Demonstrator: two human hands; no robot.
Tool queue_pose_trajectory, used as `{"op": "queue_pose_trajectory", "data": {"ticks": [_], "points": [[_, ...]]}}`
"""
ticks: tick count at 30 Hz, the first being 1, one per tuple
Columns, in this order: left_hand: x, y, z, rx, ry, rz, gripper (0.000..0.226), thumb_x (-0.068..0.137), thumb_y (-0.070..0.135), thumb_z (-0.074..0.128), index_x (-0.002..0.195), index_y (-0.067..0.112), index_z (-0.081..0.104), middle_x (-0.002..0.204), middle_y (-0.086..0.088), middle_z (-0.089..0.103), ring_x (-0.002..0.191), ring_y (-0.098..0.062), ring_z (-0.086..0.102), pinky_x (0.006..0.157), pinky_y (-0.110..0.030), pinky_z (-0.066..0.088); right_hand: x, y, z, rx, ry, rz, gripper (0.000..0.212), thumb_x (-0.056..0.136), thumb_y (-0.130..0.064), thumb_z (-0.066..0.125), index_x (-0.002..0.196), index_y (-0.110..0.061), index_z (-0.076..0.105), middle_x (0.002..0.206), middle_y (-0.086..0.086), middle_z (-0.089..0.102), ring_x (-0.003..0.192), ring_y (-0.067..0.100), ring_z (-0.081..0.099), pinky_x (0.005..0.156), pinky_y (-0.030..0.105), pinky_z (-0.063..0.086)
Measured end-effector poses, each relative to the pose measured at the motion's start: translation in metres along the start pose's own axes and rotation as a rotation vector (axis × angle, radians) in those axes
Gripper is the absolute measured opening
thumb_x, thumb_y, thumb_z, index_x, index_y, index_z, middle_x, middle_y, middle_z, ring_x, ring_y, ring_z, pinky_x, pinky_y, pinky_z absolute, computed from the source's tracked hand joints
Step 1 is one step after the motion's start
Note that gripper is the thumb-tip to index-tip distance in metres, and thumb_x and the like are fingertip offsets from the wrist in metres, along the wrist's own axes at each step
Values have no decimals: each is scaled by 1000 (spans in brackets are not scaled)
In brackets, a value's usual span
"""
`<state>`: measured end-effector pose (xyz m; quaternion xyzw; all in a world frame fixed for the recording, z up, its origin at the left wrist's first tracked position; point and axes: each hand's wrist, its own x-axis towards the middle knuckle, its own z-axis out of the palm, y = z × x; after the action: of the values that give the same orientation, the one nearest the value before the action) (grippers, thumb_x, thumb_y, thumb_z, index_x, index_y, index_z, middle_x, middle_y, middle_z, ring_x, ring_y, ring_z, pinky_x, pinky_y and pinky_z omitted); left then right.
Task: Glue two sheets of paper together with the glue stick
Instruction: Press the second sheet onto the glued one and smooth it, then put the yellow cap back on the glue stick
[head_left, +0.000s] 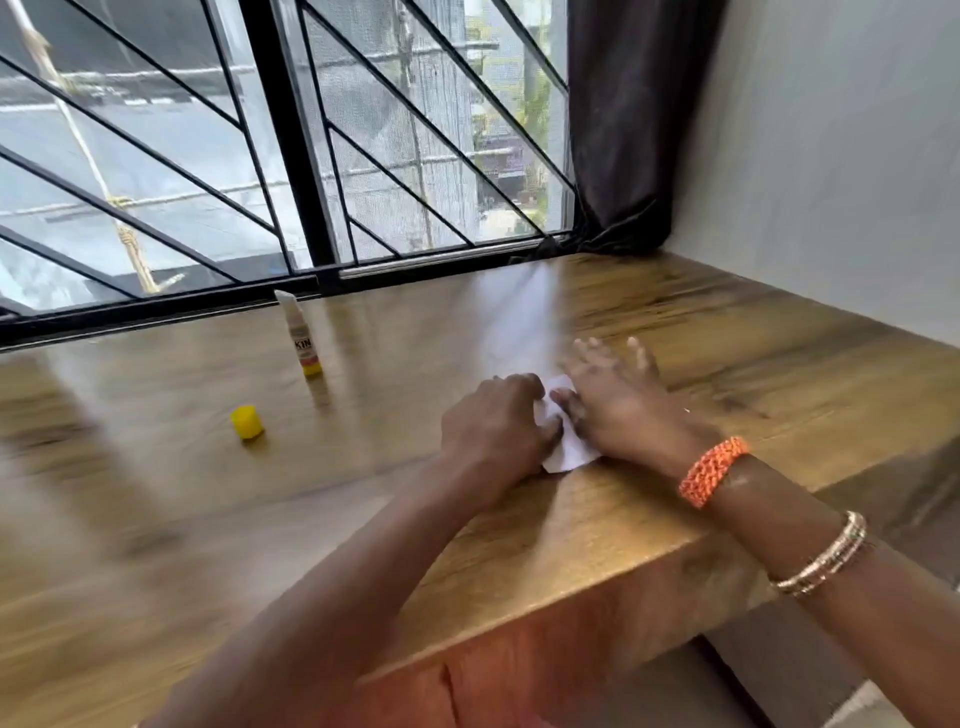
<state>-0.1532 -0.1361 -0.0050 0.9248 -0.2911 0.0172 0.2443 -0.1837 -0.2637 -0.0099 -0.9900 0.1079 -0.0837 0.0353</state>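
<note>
White paper (566, 447) lies flat on the wooden table (519, 545), mostly hidden under both hands; I cannot tell how many sheets there are. My left hand (493, 426) rests curled on its left part, fingers bent down onto it. My right hand (618, 400) lies flat on its right part with fingers spread. The glue stick (300, 335) stands upright and uncapped at the back left, apart from both hands. Its yellow cap (246, 422) sits on the table in front of it.
A window with black metal bars (291, 171) runs along the table's far edge. A dark curtain (628, 124) hangs in the back right corner beside a grey wall (831, 171). The table's near right edge (649, 551) drops off close to my right forearm.
</note>
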Motion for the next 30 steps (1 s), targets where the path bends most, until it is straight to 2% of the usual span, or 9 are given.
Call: {"op": "queue_pose_trajectory", "data": {"ticks": [2, 3, 5, 8, 16, 20, 23, 26, 30], "points": [[-1, 0, 0, 62, 0, 7, 30, 87, 29, 46, 113, 22, 59, 111, -8, 67, 104, -29, 60, 75, -33, 45, -6, -3, 4, 321, -115, -142, 42, 102, -26, 31, 142, -13, 36, 151, 8, 34, 144, 21, 22, 117, 38, 14], [-2, -1, -1, 88, 0, -1, 32, 88, 30, 45, 115, 22, 58, 115, -8, 65, 108, -29, 59, 77, -34, 44, -8, -3, 4, 324, -154, -167, 47, 103, -29, 25, 147, -16, 28, 156, 5, 26, 146, 19, 15, 118, 36, 11], [-5, -1, -2, 170, -13, -29, 38, 91, 38, 44, 124, 24, 54, 123, -7, 61, 115, -28, 56, 83, -34, 44, -9, 3, 6, 174, -214, -167, 51, 102, -39, 14, 151, -27, 11, 161, -2, 6, 148, 14, 1, 119, 35, 2], [-11, 1, -4, 375, -15, -39, 47, 94, 50, 37, 130, 23, 51, 128, -6, 57, 118, -27, 55, 84, -33, 43, -7, 16, 10, 73, -242, -123, 50, 100, -48, 10, 149, -42, 1, 161, -8, -5, 147, 13, -6, 117, 36, -5], [-16, -8, -11, 517, -2, -34, 37, 99, 37, 33, 127, 28, 55, 124, -5, 60, 114, -27, 59, 72, -29, 37, -10, 37, 4, 50, -246, -34, 55, 97, -56, 11, 148, -41, -2, 160, -7, -9, 147, 11, -8, 118, 42, -6], [-19, -23, -29, 368, 8, -56, 36, 95, 46, 39, 124, 34, 58, 119, -2, 65, 110, -25, 61, 75, -29, 42, -7, 28, -1, 76, -252, 48, 57, 97, -56, 12, 150, -36, 7, 161, -2, -4, 148, 17, -7, 114, 52, -13], [-21, -40, -51, 202, 158, -69, 37, 92, 48, 42, 122, 36, 58, 101, -2, 73, 97, -25, 67, 78, -31, 51, 11, 4, -7, 44, -152, 96, 58, 98, -54, 17, 147, -25, 28, 160, 7, 11, 147, 26, 3, 112, 56, -12], [-21, -63, -72, 83, 340, -151, 32, 89, 38, 49, 115, 30, 64, 99, -2, 74, 105, -29, 63, 88, -38, 50, 38, -34, -13, -12, -39, -3, 49, 97, -46, 31, 135, -19, 44, 148, 12, 34, 140, 30, 24, 112, 57, -5], [-19, -112, -100, 32, 372, -311, 25, 88, 31, 52, 105, 21, 68, 103, -8, 71, 103, -31, 61, 87, -40, 51, 78, -105, -13, 104, 85, -164, 43, 93, -38, 41, 128, -15, 50, 141, 15, 40, 135, 31, 31, 110, 58, -2]]}}
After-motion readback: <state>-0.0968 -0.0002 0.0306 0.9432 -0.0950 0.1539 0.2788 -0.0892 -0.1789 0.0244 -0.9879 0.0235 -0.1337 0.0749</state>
